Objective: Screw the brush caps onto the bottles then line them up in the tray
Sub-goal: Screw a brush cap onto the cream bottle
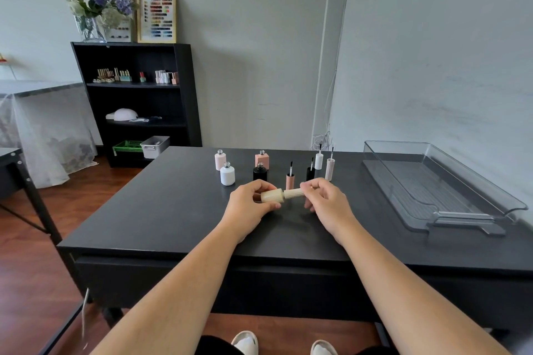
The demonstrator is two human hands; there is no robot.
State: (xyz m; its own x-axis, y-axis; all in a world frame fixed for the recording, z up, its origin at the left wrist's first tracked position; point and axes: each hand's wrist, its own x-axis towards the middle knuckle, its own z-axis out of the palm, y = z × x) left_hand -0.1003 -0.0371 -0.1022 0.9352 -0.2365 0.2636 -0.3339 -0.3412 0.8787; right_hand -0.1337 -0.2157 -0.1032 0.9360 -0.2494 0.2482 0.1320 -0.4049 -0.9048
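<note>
My left hand [250, 202] grips a cream bottle [271, 195] held sideways above the black table [173, 216]. My right hand [324, 198] pinches the cream ribbed brush cap [294, 192], which is joined to the bottle's neck. Behind my hands stand several open bottles: light pink [220, 160], white [227, 174], pink square [262, 160] and black [260, 172]. To their right, several brush caps stand brush-up: pink [290, 180], black [310, 173], white [319, 160] and pale pink [329, 168]. The clear tray [473, 179] lies on the table's right side with nothing in it.
A black shelf unit [184, 95] with small bottles, a nail lamp and bins stands behind the table at the left. The wall runs close behind the tray. Another table [17, 176] stands at the far left.
</note>
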